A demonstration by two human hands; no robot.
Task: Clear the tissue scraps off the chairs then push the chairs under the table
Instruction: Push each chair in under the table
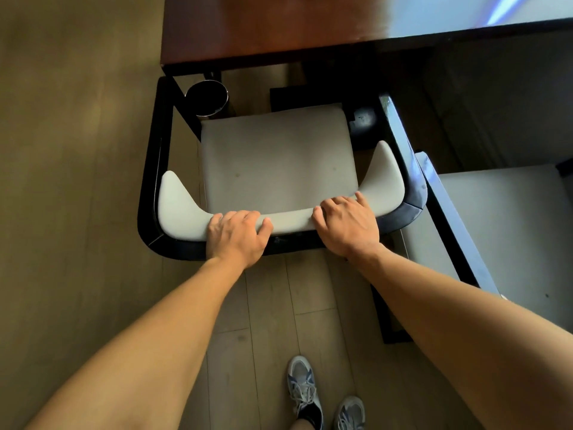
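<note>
Both hands, left point(237, 235) and right point(347, 226), curled in a firm grip over the padded back of the near chair point(276, 156). Seat bare of tissue, front edge just reaching the table point(279, 26). Still to push fully under, then the second chair point(508, 218) at right.

Both hands grip the padded backrest point(288, 220) of a black-framed chair point(148, 181): left hand point(237, 235) and right hand point(347, 226) with fingers curled over its top edge. Beyond the grip lies the grey seat point(276, 156), then the brown table point(279, 26). Right of the grip stands a second chair point(502, 231).
</note>
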